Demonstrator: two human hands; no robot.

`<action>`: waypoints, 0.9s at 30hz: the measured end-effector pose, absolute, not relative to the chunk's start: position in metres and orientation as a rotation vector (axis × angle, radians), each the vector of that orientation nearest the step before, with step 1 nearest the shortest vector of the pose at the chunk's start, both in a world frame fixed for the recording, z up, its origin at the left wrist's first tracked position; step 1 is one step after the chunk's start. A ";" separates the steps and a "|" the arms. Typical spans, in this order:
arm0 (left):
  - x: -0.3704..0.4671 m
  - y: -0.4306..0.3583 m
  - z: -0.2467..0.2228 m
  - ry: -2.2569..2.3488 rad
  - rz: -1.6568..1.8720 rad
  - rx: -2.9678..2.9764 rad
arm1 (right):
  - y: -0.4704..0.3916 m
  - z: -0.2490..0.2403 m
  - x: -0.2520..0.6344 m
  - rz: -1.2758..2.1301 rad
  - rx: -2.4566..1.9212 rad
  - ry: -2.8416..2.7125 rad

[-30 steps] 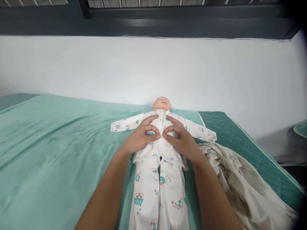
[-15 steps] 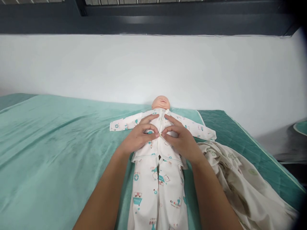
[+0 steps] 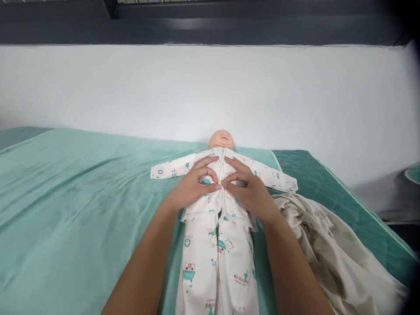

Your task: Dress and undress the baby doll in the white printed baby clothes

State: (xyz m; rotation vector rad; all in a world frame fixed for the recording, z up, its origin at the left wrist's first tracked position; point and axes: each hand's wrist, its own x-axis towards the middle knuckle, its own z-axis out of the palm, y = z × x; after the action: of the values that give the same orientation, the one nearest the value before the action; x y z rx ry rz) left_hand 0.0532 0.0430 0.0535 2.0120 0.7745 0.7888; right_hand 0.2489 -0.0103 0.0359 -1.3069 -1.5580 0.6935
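Note:
A baby doll (image 3: 221,138) lies on its back with its head toward the wall, dressed in a white printed baby jacket (image 3: 236,213) and matching pants (image 3: 200,258). The jacket's sleeves stretch out to both sides. My left hand (image 3: 195,183) pinches one front edge of the jacket at mid-chest, thumb and index finger together. From the other side, my right hand (image 3: 247,186) grips the opposite front edge in the same way. Their fingertips meet at the centre opening, where a small fastener shows only partly between them.
A light green sheet (image 3: 82,210) covers the bed, with a darker green quilted pad (image 3: 295,164) on the right. Crumpled cream cloth (image 3: 341,249) lies beside my right forearm. Behind the doll rises a white wall (image 3: 164,92), under a dark frame (image 3: 210,28).
Both hands keep their pinch at the jacket front, the fingertips shifting very slightly at the opening. The whole view has moved a little.

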 end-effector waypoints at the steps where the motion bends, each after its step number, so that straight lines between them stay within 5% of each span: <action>1: 0.055 0.042 0.053 0.792 0.797 2.009 | -0.010 0.036 0.250 0.699 -1.298 -1.569; 12: 0.057 0.042 0.053 0.778 0.829 2.009 | -0.013 0.036 0.254 0.715 -1.230 -1.648; 18: 0.047 0.054 0.046 0.827 1.162 1.375 | -0.003 0.024 0.266 0.838 -1.050 -0.995; 22: 0.040 0.069 0.032 1.175 1.353 1.134 | 0.012 0.002 0.281 0.620 -1.306 -0.609; 27: 0.048 0.073 0.020 1.428 1.167 1.495 | 0.018 -0.005 0.275 0.524 -1.524 -0.917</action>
State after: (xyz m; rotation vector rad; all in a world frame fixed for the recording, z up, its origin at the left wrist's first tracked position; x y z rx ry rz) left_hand 0.0476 0.0732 0.0196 1.4951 1.4282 1.1675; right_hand 0.2753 0.0184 -0.0052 -1.5240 -0.9168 0.5239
